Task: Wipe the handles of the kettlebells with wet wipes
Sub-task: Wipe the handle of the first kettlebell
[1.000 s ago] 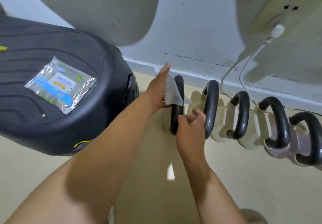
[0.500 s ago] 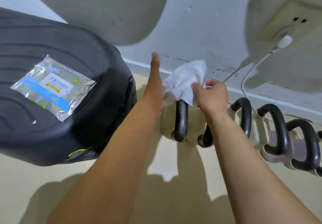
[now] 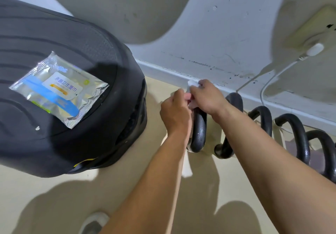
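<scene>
The right hand hides most of the wipe.

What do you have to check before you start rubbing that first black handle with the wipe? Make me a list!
1. Wipe held: ok. The left hand and right hand both pinch the wet wipe.
2. Wipe at the first handle: ok, it sits at the handle's top.
3. Wipe wrapped all the way round: cannot tell, the hands hide it.
4. Charger cable out of the way: ok, it hangs by the wall, apart from the first handle.
5. More wipes nearby: ok, the wipe pack lies on the black machine.
</scene>
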`<move>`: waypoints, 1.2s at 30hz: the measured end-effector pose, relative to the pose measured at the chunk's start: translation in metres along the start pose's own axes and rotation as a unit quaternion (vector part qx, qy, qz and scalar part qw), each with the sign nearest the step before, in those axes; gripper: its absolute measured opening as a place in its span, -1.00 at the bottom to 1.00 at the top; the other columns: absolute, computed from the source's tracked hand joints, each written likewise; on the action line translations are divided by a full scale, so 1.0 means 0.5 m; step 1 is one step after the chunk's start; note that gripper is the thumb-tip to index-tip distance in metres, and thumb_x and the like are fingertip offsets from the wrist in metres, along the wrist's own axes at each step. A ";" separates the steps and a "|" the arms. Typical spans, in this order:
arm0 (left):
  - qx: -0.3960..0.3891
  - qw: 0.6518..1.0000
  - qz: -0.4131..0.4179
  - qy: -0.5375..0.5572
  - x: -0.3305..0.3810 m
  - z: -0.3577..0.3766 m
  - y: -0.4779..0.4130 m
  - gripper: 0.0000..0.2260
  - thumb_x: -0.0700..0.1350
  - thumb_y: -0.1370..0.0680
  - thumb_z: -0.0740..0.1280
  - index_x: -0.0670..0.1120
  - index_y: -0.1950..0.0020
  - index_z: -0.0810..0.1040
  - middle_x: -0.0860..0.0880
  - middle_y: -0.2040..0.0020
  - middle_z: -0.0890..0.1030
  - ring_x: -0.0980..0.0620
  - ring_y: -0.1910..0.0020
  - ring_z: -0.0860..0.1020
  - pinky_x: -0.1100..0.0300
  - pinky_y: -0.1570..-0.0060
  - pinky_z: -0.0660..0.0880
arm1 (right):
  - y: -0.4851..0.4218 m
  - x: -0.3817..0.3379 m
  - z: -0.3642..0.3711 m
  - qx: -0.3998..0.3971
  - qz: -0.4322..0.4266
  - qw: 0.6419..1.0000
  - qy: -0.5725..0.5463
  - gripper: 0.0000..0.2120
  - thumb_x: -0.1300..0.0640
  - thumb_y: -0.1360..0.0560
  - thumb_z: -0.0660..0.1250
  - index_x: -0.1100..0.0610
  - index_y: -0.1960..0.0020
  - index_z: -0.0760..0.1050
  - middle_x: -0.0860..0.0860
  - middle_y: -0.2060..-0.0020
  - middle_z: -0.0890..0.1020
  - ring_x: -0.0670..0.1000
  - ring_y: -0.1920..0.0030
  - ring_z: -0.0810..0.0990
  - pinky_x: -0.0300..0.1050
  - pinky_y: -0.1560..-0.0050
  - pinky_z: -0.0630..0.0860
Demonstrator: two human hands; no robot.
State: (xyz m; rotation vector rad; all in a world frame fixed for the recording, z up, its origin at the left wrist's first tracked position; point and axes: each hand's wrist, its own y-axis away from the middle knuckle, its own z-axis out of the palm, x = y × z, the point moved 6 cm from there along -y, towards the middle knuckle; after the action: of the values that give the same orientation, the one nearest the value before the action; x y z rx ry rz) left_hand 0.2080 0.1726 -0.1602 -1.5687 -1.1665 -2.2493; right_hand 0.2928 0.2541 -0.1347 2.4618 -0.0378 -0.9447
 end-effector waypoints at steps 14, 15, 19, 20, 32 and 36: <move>0.054 0.991 -0.124 0.021 -0.076 -0.060 0.006 -0.79 -0.11 -0.56 0.18 -0.06 0.11 0.61 -0.01 0.05 0.69 -0.02 0.04 0.64 0.11 0.07 0.56 | -0.112 -0.069 0.064 -0.231 0.075 0.822 0.515 -0.73 -0.01 -0.61 0.36 0.13 0.17 0.62 0.07 0.18 0.68 0.11 0.16 0.58 -0.06 -0.06 0.53; 0.055 0.990 -0.127 0.018 -0.078 -0.063 0.004 -0.79 -0.11 -0.56 0.18 -0.05 0.12 0.60 -0.01 0.05 0.68 -0.02 0.03 0.64 0.12 0.08 0.55 | -0.118 -0.067 0.075 -0.209 0.036 0.818 0.535 -0.73 -0.04 -0.61 0.36 0.11 0.17 0.58 0.04 0.15 0.65 0.12 0.11 0.57 -0.06 -0.11 0.52; 0.040 0.990 -0.131 0.028 -0.077 -0.053 0.000 -0.79 -0.13 -0.58 0.18 -0.05 0.13 0.59 0.00 0.08 0.66 -0.04 0.04 0.63 0.11 0.07 0.54 | -0.108 -0.058 0.044 -0.061 -0.038 0.892 0.447 -0.75 0.22 -0.59 0.24 0.15 0.27 0.36 0.05 0.30 0.46 0.19 0.10 0.51 -0.08 0.11 0.45; 0.025 0.991 -0.125 0.032 -0.075 -0.044 0.001 -0.80 -0.13 -0.59 0.18 -0.04 0.13 0.58 0.01 0.07 0.66 -0.05 0.03 0.63 0.11 0.05 0.54 | -0.106 -0.048 0.032 -0.033 -0.042 0.919 0.391 -0.73 0.25 -0.60 0.20 0.17 0.28 0.32 0.07 0.32 0.44 0.20 0.12 0.48 -0.09 0.14 0.38; -0.037 0.991 -0.067 0.113 -0.006 0.000 -0.019 -0.70 -0.14 -0.66 0.16 -0.09 -0.31 0.57 -0.02 -0.31 0.58 -0.01 -0.31 0.52 0.19 -0.23 0.44 | 0.090 0.027 0.053 0.047 -0.055 0.990 0.120 -0.46 0.04 -0.49 0.10 0.14 -0.43 0.10 0.25 -0.11 0.45 0.31 -0.04 0.50 0.18 -0.05 0.53; -0.025 0.991 -0.064 0.113 -0.010 -0.001 -0.022 -0.72 -0.05 -0.52 0.30 -0.07 -0.18 0.64 0.00 -0.17 0.64 0.02 -0.21 0.59 0.10 -0.29 0.49 | 0.001 -0.002 0.034 0.028 -0.013 0.982 0.185 -0.75 0.22 -0.54 0.21 0.26 -0.20 0.35 0.20 -0.05 0.50 0.27 -0.09 0.53 -0.05 0.03 0.40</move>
State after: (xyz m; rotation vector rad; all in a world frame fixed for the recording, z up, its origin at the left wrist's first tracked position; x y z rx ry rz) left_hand 0.2039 0.1782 -0.1699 -1.2455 -1.1875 -2.4773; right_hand 0.2815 0.2463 -0.1444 2.6560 0.0949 -0.4872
